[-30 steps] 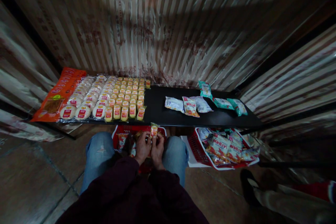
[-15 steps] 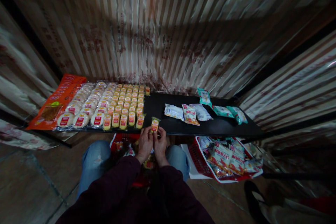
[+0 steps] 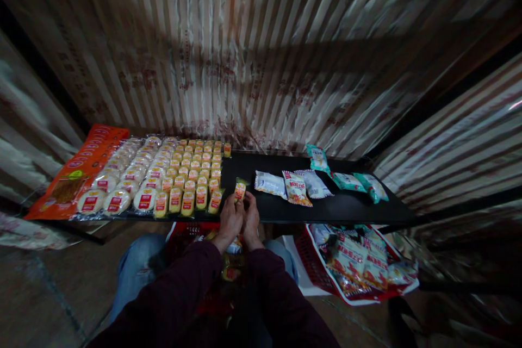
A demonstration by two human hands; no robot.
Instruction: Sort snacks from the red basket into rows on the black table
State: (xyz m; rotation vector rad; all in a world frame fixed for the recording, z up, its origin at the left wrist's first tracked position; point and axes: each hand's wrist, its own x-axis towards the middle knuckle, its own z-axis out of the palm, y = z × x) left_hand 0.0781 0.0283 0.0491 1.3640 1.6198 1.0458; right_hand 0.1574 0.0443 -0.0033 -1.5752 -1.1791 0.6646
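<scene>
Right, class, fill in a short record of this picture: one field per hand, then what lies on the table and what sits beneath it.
left hand: fingers hold the small yellow packet over the front of the black table
right hand: fingers grip the same packet from the other side
table, left part: rows of yellow packets, round packets, orange pack
table, right part: white packets, teal packets
below table, right: red basket full of packets

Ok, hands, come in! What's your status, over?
Left hand and right hand both pinching one small yellow snack packet. Packet upright at front edge of the black table, just right of the yellow packet rows. Nothing in its way.
</scene>
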